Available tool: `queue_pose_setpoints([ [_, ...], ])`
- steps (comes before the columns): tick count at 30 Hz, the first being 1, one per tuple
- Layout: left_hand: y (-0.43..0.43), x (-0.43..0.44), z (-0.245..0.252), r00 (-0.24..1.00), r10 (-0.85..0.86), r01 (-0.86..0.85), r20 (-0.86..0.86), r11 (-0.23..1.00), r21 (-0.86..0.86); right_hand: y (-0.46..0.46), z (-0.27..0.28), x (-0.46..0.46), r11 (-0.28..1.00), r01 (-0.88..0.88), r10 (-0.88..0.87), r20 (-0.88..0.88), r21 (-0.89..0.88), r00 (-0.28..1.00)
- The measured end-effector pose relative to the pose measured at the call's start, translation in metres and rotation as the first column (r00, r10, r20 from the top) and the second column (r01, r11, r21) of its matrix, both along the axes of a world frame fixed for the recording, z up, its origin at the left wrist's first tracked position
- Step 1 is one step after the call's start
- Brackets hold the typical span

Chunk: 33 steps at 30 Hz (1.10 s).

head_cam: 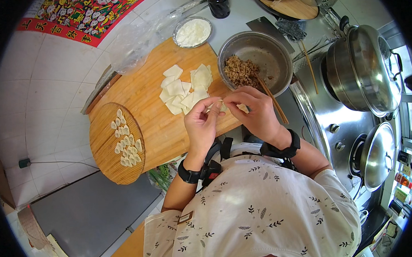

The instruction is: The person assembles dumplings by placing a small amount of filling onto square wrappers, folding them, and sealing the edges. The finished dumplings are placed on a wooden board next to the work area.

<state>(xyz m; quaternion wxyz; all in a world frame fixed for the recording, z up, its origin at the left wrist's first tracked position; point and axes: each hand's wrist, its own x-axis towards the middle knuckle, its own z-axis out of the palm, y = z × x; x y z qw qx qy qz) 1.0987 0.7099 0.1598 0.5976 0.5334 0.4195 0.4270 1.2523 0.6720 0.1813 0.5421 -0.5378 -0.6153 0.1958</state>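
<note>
Between my left hand point(203, 120) and my right hand point(255, 108) is a small dough wrapper point(223, 107), pinched by the fingertips of both; whether filling is inside cannot be seen. Loose square dough wrappers point(176, 91) lie overlapping on the wooden board point(156, 120) just beyond my left hand. A steel bowl point(283, 79) with minced filling point(241, 70) stands beyond my right hand, with wooden chopsticks point(274, 102) leaning over its near rim. Folded dumplings point(127, 141) sit in groups on a round slatted tray point(106, 151) at the board's left end.
A bowl of white flour point(193, 32) and a crumpled plastic bag point(128, 45) are at the far edge. Behind the steel bowl lies a cleaver blade point(269, 32). A large steel steamer pot point(360, 68) and a lidded wok point(378, 156) stand on the stove point(338, 121) at right.
</note>
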Motion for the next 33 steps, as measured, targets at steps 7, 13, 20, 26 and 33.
queue_pose_setpoints([
  [7, -0.004, -0.007, 0.003, 0.996, -0.064, 0.063, -0.055, 0.998, -0.02, -0.002, -0.003, 0.002, 0.999, -0.034, 0.032, 0.165, 0.008, 0.986],
  [13, -0.002, -0.018, 0.007, 0.98, -0.151, 0.155, -0.13, 0.987, 0.027, -0.001, 0.0, 0.001, 0.995, -0.099, 0.099, 0.183, -0.009, 0.978],
  [20, -0.001, -0.027, 0.005, 0.987, -0.15, 0.152, -0.059, 0.988, 0.031, 0.001, 0.007, -0.013, 0.989, -0.134, 0.139, 0.108, -0.057, 0.984],
  [26, 0.003, -0.045, -0.001, 0.971, -0.122, 0.17, 0.208, 0.958, -0.231, 0.008, 0.009, -0.029, 0.959, -0.159, 0.16, -0.016, -0.234, 0.987],
  [33, 0.04, -0.168, -0.043, 0.976, 0.073, -0.125, -0.205, 0.96, -0.252, 0.014, -0.001, -0.043, 0.963, -0.131, 0.137, 0.006, -0.234, 0.991],
])
